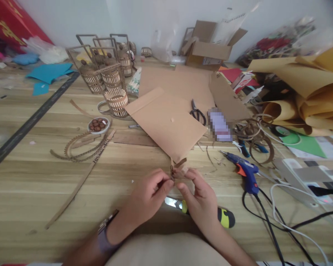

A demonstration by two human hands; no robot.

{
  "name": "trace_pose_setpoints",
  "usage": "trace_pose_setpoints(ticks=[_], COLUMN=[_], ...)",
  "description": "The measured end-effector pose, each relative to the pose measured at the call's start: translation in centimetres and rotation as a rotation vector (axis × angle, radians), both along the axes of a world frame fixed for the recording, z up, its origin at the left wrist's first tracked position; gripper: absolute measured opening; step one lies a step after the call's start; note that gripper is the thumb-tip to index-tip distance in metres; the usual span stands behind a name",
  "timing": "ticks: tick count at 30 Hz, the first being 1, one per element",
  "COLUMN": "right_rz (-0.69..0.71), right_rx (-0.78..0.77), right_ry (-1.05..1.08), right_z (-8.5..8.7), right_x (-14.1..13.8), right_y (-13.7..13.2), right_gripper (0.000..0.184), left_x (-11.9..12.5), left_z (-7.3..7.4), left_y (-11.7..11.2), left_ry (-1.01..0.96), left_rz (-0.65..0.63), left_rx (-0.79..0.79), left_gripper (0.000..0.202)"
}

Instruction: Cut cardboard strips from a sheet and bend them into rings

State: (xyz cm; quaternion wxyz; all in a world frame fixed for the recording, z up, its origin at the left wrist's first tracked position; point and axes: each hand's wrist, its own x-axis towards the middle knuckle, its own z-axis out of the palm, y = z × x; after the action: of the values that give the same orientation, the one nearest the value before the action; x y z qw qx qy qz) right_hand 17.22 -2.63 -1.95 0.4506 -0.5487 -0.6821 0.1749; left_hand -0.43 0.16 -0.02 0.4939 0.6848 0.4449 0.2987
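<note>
Grip: Both hands are closed on one small cardboard strip (179, 167). The left hand (148, 194) pinches its near end between thumb and forefinger. The right hand (201, 199) pinches it just beside, thumb below and forefinger above. The two sets of fingertips almost touch. The strip's free end sticks up and to the right, bent at an angle. Whether the strip is folded, glued or looped inside the pinch cannot be told, as the fingers cover it.

Position: The strip is held just above the table (30, 192), in front of the body and at the near corner of a large cardboard sheet (166, 123). Strip and sheet appear to meet there, but whether they are joined cannot be told.

Procedure, as judged from the grip:
- Place the two pinches close together so the bend forms at one line and not as a curve.
- Press with the pads, not the nails, since thin card dents easily.
- Rest the forearms on the table edge for steadiness.

Hazards close by: A knife (226, 217) with a yellow and black handle lies under the hands, its blade exposed beneath the left hand. Lower the wrists with care. A blue glue gun (245, 171) lies to the right with its nozzle pointing at the sheet, and its cords (266, 221) trail toward the near edge.

Farther out: Scissors (198, 112) lie past the sheet. To the left are a bowl (99, 125) of brown beads, toothed strips (80, 147) and woven baskets (111, 75).
</note>
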Motion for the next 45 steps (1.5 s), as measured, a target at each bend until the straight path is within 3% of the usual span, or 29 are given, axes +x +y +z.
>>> trace_pose_setpoints(ticks=[4,8,11,15,20,29,35,45], right_rz=[0.143,0.273,0.25,0.185,0.079,0.196,0.246,0.259], right_rx=[-0.132,-0.192,-0.121,-0.031,-0.063,-0.217,-0.298,-0.333], right_ry=[-0.312,-0.655,-0.727,-0.679,-0.525,-0.479,-0.479,-0.338], right_z=[0.9,-0.5,-2.1,-1.9,0.5,2.9,3.1,2.9], right_x=[1.9,3.2,3.6,3.7,3.3,1.6,1.7,1.7], right_y=[-0.7,-2.9,-3.9,-3.9,-3.4,-1.8,-1.4,-1.6], right_gripper=[0.023,0.052,0.033,0.012,0.026,0.043,0.038,0.038], left_x=[-0.2,-0.2,-0.2,-0.2,-0.1,0.2,0.2,0.2], left_z=[0.3,0.7,0.9,0.9,0.6,0.5,0.6,0.6], left_y=[0.4,0.7,0.7,0.7,0.4,0.0,-0.2,-0.2], left_ry=[-0.022,-0.11,-0.113,-0.094,-0.005,0.067,0.09,0.09], left_rz=[0.094,0.132,0.162,0.156,0.102,0.022,0.013,0.002], left_rx=[-0.225,-0.343,-0.363,-0.303,-0.199,-0.043,0.046,0.052], left_gripper=[0.034,0.037,0.04,0.041,0.041,0.032,0.029,0.029])
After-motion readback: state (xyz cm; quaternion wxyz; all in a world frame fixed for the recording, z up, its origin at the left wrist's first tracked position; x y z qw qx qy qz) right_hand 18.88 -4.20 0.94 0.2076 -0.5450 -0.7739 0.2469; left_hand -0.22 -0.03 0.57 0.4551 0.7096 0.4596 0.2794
